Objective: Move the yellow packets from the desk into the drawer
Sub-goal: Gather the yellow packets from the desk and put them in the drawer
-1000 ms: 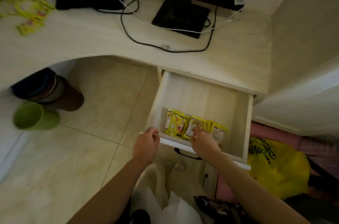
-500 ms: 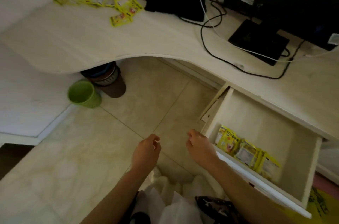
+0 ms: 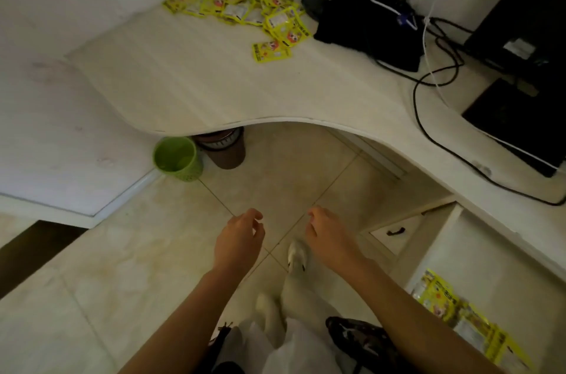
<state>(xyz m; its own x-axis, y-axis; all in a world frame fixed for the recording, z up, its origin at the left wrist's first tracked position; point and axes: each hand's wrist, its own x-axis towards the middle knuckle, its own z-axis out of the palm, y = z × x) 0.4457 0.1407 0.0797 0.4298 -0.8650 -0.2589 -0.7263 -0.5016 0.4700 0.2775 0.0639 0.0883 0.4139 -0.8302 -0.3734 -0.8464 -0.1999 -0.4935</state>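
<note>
Two bare forearms, no sleeves, no watch or rings visible on left hand or right hand. Legs in pale white/cream trousers, loose fabric. Light-coloured footwear on the forward foot, blurred. Dark patterned cloth at the right hip, detail unclear.

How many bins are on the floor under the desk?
2. The green bin stands at the desk's edge; the brown bin is right beside it, partly hidden under the desk. Others may be hidden further under.
</note>
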